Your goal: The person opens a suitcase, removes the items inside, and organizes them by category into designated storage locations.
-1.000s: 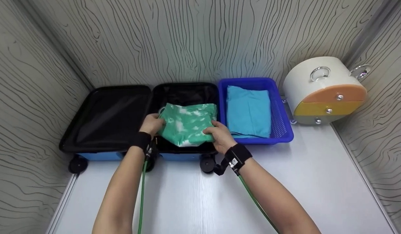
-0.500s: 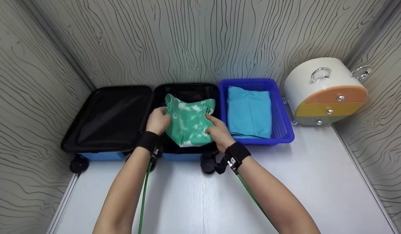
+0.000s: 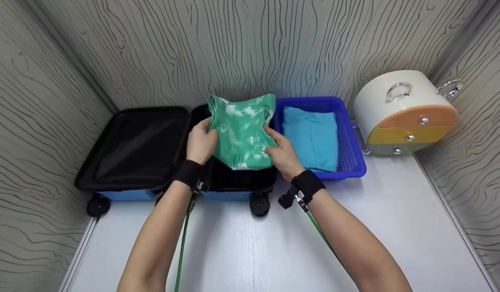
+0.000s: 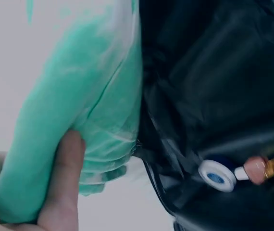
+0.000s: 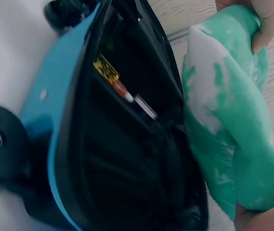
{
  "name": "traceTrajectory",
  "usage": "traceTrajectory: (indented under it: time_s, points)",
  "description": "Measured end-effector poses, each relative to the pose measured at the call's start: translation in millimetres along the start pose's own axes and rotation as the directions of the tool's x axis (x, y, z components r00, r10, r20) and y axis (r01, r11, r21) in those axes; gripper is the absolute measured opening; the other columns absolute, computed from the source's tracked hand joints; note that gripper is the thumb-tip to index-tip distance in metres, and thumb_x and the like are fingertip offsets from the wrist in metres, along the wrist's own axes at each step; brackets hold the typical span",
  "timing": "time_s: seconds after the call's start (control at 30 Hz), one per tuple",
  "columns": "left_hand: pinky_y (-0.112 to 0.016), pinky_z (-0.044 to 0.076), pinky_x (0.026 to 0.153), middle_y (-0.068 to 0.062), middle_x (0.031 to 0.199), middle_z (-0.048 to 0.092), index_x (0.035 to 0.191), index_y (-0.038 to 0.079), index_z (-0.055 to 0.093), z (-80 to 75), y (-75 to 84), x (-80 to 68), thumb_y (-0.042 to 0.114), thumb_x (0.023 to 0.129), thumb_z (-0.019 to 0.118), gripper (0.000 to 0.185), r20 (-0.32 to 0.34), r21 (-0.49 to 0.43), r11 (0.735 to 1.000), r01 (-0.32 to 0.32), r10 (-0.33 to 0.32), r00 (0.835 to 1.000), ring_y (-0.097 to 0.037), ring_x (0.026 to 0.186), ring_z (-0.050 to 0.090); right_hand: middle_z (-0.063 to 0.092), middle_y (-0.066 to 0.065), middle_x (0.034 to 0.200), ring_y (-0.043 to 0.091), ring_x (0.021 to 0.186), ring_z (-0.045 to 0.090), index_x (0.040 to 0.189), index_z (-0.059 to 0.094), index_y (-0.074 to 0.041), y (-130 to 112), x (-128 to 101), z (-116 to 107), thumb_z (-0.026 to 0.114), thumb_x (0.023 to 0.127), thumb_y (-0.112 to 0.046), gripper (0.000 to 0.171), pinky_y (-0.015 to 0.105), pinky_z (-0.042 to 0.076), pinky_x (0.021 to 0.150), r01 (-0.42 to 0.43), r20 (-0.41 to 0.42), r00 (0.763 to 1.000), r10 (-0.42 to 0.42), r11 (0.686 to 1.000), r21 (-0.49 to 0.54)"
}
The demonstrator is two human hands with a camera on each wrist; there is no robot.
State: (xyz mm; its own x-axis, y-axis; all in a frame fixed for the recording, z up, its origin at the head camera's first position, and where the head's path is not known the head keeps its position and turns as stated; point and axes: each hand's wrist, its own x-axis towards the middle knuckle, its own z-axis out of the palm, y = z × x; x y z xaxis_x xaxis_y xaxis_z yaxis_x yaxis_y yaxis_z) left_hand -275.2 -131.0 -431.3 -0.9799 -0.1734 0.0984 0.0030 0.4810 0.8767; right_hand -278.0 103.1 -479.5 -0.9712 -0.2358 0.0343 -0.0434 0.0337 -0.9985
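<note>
A folded green-and-white tie-dye garment is held up over the black-lined compartment of an open blue suitcase. My left hand grips its left edge, thumb on the near face. On the opposite side my right hand pinches the right edge. The cloth sags a little between them, its lower edge above the lining. Inside the suitcase, the left wrist view shows a white ring-shaped thing with a blue centre beside a small gold, pink and white object.
The suitcase's other black half lies left. Immediately right stands a blue plastic basket with folded light-blue cloth in it. Farther right is a white round-topped box with coloured drawers. A patterned wall rises behind.
Both hands have lifted the garment up and away from me, out of the suitcase compartment. My left hand has shifted its grip along the left edge, and the cloth hangs more spread out.
</note>
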Motion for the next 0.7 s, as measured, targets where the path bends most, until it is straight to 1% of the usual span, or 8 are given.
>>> traceTrajectory:
  time_s: [0.1, 0.13, 0.17, 0.27, 0.4, 0.53, 0.63, 0.7]
  points:
    - [-0.033, 0.048, 0.097, -0.011, 0.150, 0.053, 0.153, 0.007, 0.046, 12.7, 5.4, 2.0, 0.014, 0.104, 0.047, 0.050, 0.007, -0.068, 0.997, -0.042, 0.043, 0.999, -0.021, 0.115, 0.062, 0.028, 0.002, 0.166, 0.015, 0.149, 0.026, 0.159, 0.035, -0.014, -3, -2, -16, 0.045, 0.093, 0.012, 0.072, 0.023, 0.042, 0.074, 0.042, -0.040, 0.998, -0.043, 0.999, -0.015]
    - [-0.033, 0.047, 0.101, -0.011, 0.151, 0.051, 0.154, 0.007, 0.045, 18.1, 6.8, 2.6, 0.014, 0.104, 0.047, 0.050, 0.014, -0.099, 0.994, -0.051, 0.052, 0.999, -0.021, 0.122, 0.059, 0.029, 0.002, 0.166, 0.016, 0.138, 0.041, 0.159, 0.036, -0.015, -3, -3, -21, 0.044, 0.094, 0.011, 0.071, 0.023, 0.041, 0.065, 0.052, -0.058, 0.997, -0.053, 0.998, -0.022]
    - [-0.033, 0.046, 0.103, -0.011, 0.152, 0.050, 0.155, 0.007, 0.044, 23.9, 8.0, 3.2, 0.015, 0.105, 0.048, 0.050, 0.021, -0.128, 0.990, -0.055, 0.058, 0.998, -0.021, 0.126, 0.057, 0.028, 0.002, 0.166, 0.015, 0.134, 0.043, 0.159, 0.037, -0.016, -3, -4, -27, 0.044, 0.095, 0.011, 0.070, 0.024, 0.037, 0.058, 0.057, -0.076, 0.995, -0.059, 0.998, -0.025]
    - [-0.033, 0.044, 0.107, -0.010, 0.154, 0.049, 0.156, 0.008, 0.041, 44.7, 11.1, 5.2, 0.016, 0.107, 0.049, 0.051, 0.051, -0.210, 0.976, -0.064, 0.076, 0.996, -0.022, 0.132, 0.054, 0.028, 0.004, 0.166, 0.012, 0.129, 0.044, 0.158, 0.040, -0.017, -1, -7, -45, 0.043, 0.096, 0.010, 0.068, 0.023, 0.033, 0.050, 0.073, -0.130, 0.989, -0.077, 0.997, -0.030]
    - [-0.032, 0.041, 0.110, -0.009, 0.156, 0.045, 0.157, 0.008, 0.039, 77.6, 14.2, 7.8, 0.016, 0.108, 0.050, 0.051, 0.085, -0.280, 0.958, -0.062, 0.089, 0.992, -0.022, 0.138, 0.049, 0.030, 0.004, 0.165, 0.005, 0.124, 0.045, 0.157, 0.042, -0.016, 4, -10, -69, 0.042, 0.095, 0.011, 0.068, 0.020, 0.034, 0.049, 0.069, -0.214, 0.974, -0.080, 0.996, -0.058]
    - [-0.031, 0.037, 0.114, -0.009, 0.159, 0.042, 0.158, 0.007, 0.038, 111.5, 16.6, 9.2, 0.015, 0.109, 0.050, 0.051, 0.116, -0.314, 0.948, -0.053, 0.093, 0.989, -0.022, 0.144, 0.041, 0.032, 0.004, 0.165, 0.006, 0.087, 0.051, 0.156, 0.044, -0.018, 10, -12, -92, 0.040, 0.095, 0.011, 0.068, 0.019, 0.034, 0.044, 0.043, -0.287, 0.956, -0.066, 0.995, -0.088]
    - [-0.031, 0.037, 0.114, -0.008, 0.161, 0.039, 0.159, 0.009, 0.036, 135.4, 19.3, 7.6, 0.017, 0.110, 0.049, 0.051, 0.143, -0.337, 0.941, -0.036, 0.089, 0.986, -0.021, 0.146, 0.038, 0.031, 0.005, 0.165, 0.009, 0.111, 0.053, 0.156, 0.044, -0.018, 15, -13, -108, 0.038, 0.094, 0.012, 0.068, 0.019, 0.040, 0.051, 0.028, -0.334, 0.941, -0.059, 0.995, -0.097]
    - [-0.029, 0.037, 0.114, -0.007, 0.161, 0.038, 0.159, 0.010, 0.036, 149.9, 21.1, 6.0, 0.017, 0.110, 0.049, 0.051, 0.155, -0.353, 0.935, -0.029, 0.089, 0.984, -0.020, 0.147, 0.037, 0.030, 0.005, 0.165, 0.014, 0.133, 0.045, 0.156, 0.044, -0.017, 17, -13, -117, 0.037, 0.094, 0.012, 0.069, 0.020, 0.047, 0.072, 0.019, -0.361, 0.931, -0.059, 0.993, -0.114]
